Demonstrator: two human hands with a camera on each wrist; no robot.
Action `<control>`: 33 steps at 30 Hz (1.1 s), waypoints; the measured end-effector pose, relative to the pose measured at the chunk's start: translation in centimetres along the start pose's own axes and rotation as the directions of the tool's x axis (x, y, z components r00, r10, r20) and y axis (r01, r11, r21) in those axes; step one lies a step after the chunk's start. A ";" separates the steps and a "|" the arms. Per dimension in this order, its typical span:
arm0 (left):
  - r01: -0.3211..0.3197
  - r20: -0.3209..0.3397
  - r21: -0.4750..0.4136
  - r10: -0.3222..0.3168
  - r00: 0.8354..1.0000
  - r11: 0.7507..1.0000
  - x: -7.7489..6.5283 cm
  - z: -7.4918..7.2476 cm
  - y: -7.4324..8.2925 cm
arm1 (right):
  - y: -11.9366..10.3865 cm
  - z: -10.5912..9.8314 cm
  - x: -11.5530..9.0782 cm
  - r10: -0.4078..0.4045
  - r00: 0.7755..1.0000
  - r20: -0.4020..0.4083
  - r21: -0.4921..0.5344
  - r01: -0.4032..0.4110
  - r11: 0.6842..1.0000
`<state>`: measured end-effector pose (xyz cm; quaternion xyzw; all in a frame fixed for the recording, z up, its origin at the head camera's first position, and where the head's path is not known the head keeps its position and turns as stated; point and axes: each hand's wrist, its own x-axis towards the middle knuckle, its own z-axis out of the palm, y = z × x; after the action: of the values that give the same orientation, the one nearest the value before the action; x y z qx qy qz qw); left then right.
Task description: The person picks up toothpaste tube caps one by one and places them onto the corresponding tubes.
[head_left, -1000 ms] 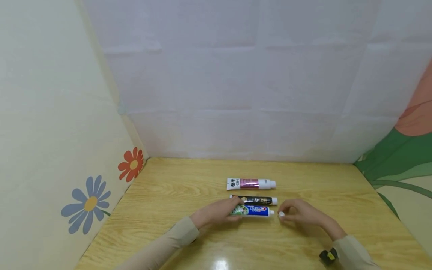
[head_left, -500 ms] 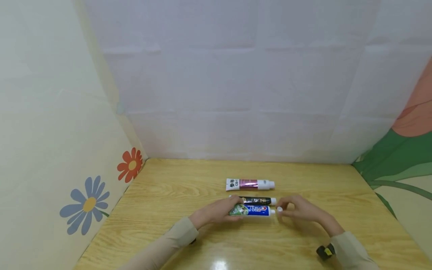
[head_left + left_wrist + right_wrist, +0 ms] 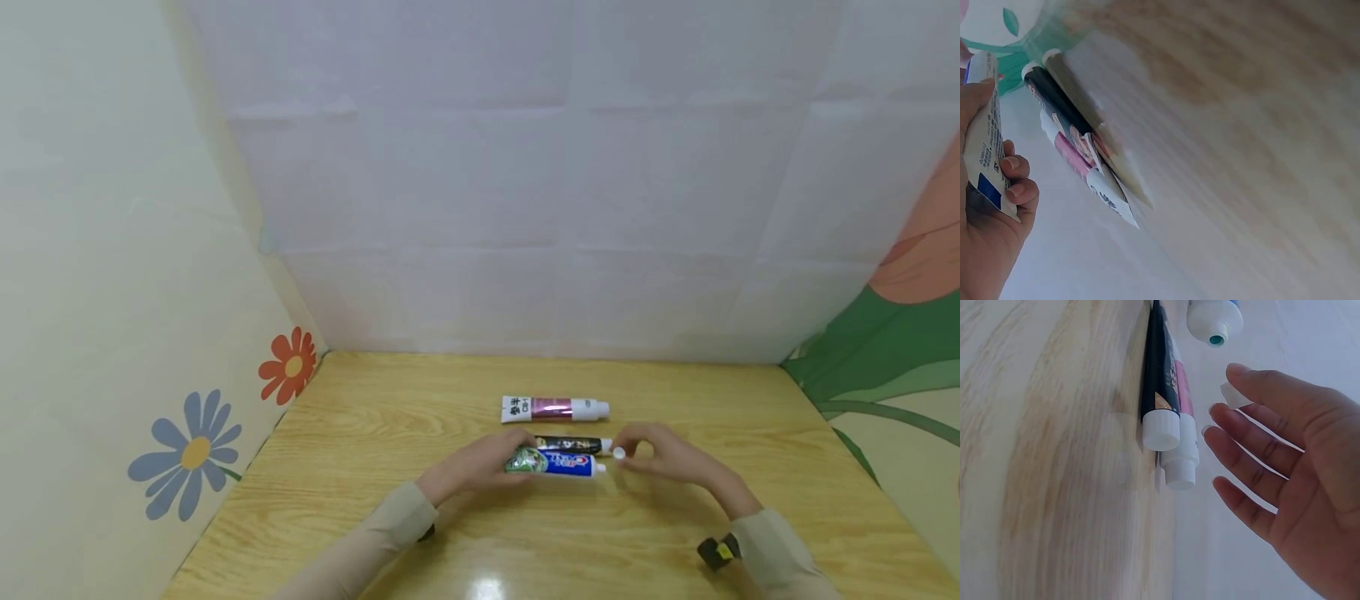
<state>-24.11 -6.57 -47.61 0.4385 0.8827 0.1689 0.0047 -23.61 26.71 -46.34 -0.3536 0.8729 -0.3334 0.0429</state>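
My left hand (image 3: 480, 460) grips a blue and green toothpaste tube (image 3: 568, 463) by its flat end, above the table. In the left wrist view, the fingers of the left hand (image 3: 991, 250) curl round the back of this toothpaste tube (image 3: 986, 144). Its bare nozzle (image 3: 1217, 339) faces right, and greenish paste shows in the opening. Between thumb and fingertips my right hand (image 3: 663, 454) pinches a small white cap (image 3: 1233, 396), apart from the nozzle. Just behind lies a black toothpaste tube (image 3: 573, 445) with a white cap. Farther back is a pink and white toothpaste tube (image 3: 553, 409), also capped.
The wooden table (image 3: 390, 400) meets a pale cloth (image 3: 480, 300) at its back edge. Walls with painted flowers (image 3: 197, 454) stand at the sides. A small black device (image 3: 717, 552) sits by the right sleeve.
My right hand has shifted slightly left and farther back with the cap. The blue and green tube has moved a little left and back in my left hand. The other tubes stay put.
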 end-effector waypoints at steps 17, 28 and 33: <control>-0.086 -0.164 0.079 0.098 0.982 0.993 0.8 -1.9 -0.9 | -0.2 -1.2 0.5 0.009 0.994 -0.108 -0.058 -0.015 0.998; -0.181 -0.242 0.172 0.220 0.945 0.968 0.9 -3.0 -1.2 | -0.8 -1.8 1.0 -0.027 0.989 -0.147 -0.042 0.021 0.999; -0.223 -0.275 0.201 0.274 0.922 0.954 1.3 -3.5 -1.3 | -0.8 -2.0 1.2 -0.052 0.984 -0.173 -0.043 0.046 0.998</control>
<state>-26.43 -7.33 -44.57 0.5155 0.8211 0.1585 -0.1872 -24.69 26.66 -44.10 -0.3452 0.8706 -0.3472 -0.0485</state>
